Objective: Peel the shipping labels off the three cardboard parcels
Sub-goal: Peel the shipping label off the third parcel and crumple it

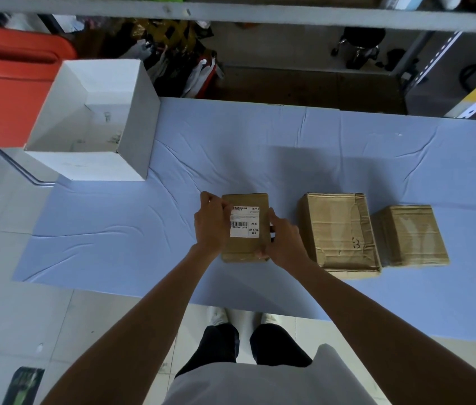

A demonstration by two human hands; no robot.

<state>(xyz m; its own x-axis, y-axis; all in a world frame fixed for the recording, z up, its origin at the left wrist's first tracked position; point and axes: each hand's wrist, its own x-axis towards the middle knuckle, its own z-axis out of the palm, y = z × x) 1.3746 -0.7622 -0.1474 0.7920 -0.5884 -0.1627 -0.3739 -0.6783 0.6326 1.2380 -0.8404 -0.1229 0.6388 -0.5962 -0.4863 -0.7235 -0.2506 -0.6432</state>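
One parcel between the hands, left hand pinching its label, right hand gripping the parcel edge

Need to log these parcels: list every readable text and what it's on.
"16/42": shipping label on left parcel, top right.
"MX": same label, right side.
"MXRC 03": label's bottom right.
Too blurred: barcode digits, label's top lines.
Unreadable: dark mark on middle parcel.
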